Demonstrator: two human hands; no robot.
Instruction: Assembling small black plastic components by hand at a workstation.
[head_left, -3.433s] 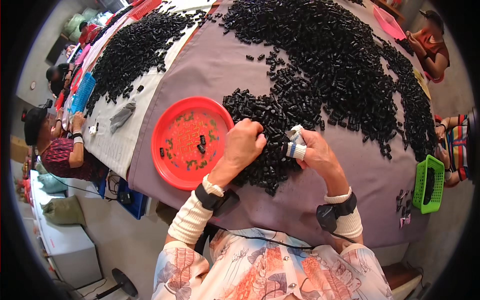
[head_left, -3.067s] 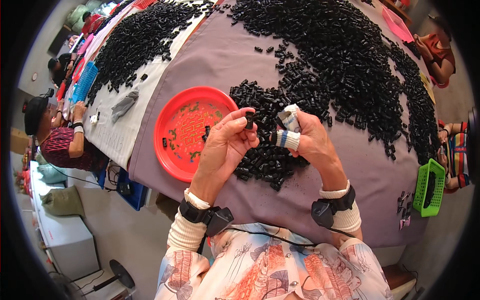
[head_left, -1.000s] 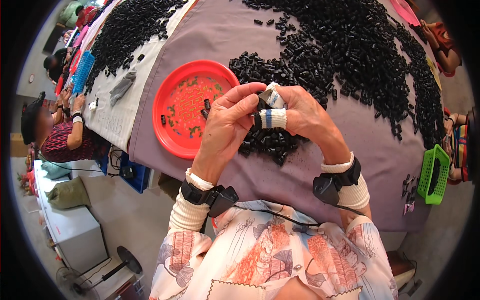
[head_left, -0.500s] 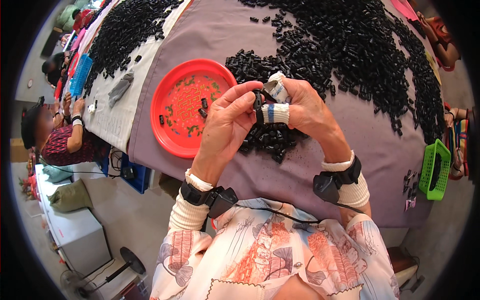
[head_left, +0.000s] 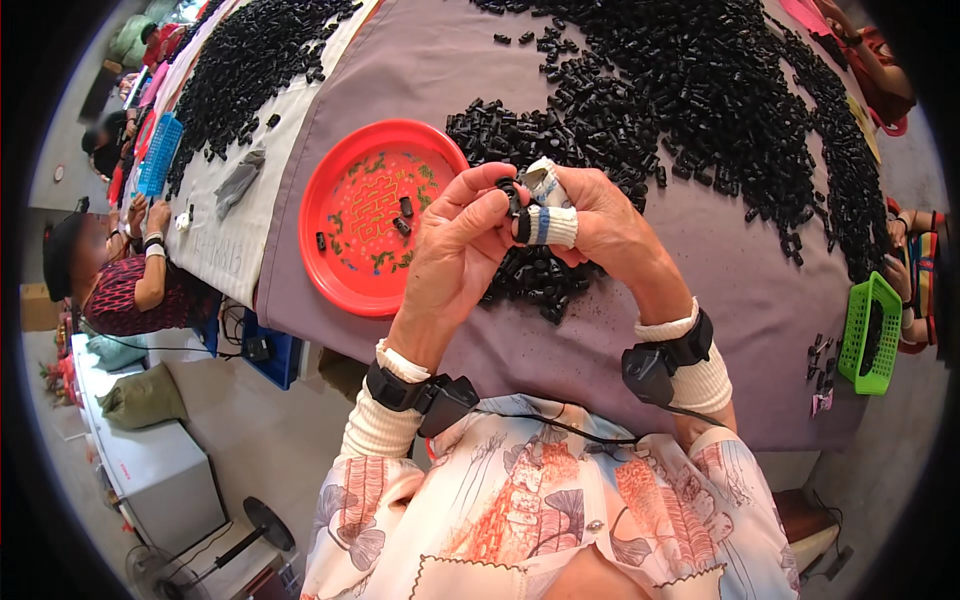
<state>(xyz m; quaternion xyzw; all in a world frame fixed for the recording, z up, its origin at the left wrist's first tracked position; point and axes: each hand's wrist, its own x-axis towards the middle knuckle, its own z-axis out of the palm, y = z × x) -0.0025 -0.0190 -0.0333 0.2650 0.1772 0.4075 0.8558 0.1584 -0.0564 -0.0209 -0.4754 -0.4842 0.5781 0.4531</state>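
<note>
My left hand (head_left: 462,245) and my right hand (head_left: 592,215) are raised together above the table, fingertips meeting on a small black plastic part (head_left: 512,192). White tape wraps two fingers of my right hand. Just below the hands lies a small heap of the same black parts (head_left: 535,282). A round red plate (head_left: 372,212) with a green and gold pattern sits left of my left hand and holds a few black parts.
A huge spread of black parts (head_left: 700,80) covers the grey-purple cloth (head_left: 620,350) on the table. A green basket (head_left: 872,335) stands at the right edge. Another person (head_left: 125,285) sits at the left, by a blue basket (head_left: 158,155).
My left hand came off the pile of parts and rose to meet my right hand. Both hands have since stayed together, working the small black part between the fingertips.
</note>
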